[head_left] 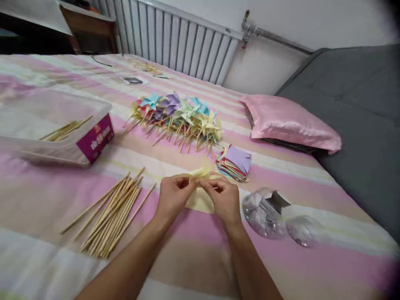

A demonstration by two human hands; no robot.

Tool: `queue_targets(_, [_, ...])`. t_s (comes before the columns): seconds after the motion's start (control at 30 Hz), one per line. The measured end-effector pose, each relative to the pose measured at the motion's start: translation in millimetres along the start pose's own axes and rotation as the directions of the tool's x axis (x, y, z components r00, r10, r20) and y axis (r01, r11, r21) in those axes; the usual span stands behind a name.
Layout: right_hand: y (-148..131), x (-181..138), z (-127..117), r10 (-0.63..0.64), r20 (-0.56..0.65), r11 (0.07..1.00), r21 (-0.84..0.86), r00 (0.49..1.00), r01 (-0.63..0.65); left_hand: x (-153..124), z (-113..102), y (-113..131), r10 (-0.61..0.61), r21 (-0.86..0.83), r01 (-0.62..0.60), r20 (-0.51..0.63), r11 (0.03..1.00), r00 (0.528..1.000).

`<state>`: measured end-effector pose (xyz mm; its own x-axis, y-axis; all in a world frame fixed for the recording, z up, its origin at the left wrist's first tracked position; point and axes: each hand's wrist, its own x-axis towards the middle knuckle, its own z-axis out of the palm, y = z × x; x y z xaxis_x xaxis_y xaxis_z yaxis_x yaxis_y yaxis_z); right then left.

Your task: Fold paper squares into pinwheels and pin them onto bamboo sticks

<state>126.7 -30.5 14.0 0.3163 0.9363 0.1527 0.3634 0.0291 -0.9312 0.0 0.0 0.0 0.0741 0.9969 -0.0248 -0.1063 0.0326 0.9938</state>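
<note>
Pale yellow paper (200,201), with parts of it bent up toward its middle, is held between both hands above the striped bedsheet. My left hand (175,195) pinches it from the left, thumb against fingers. From the right, my right hand (224,198) pinches the same paper, its thumb tip close to the left one. The fingertips hide the paper's centre. Left of my hands lies a loose bundle of thin wooden sticks (115,214). Just beyond my right hand sits a stack of coloured paper squares (237,160), a purple one on top.
Many finished paper pinwheels on sticks (184,114) lie in a heap farther back. A clear plastic box (56,146) holding sticks stands at left. Small clear containers (265,212) sit at right. Behind are a pink pillow (290,121) and a white radiator (178,39).
</note>
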Motion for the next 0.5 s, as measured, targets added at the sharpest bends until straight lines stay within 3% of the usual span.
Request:
queue_targets(0.27, [-3.3, 1.3, -3.9, -0.001, 0.058, 0.999, 0.041, 0.998, -0.002, 4.9, -1.9, 3.6, -0.076, -0.056, 0.073, -0.059, 0.996, 0.995])
queue_targets(0.5, [-2.1, 13.8, -63.4, 0.07, -0.153, 0.997, -0.011, 0.986, -0.072, 11.6, -1.5, 9.8, -0.135, -0.115, 0.119, -0.148, 0.986, 0.98])
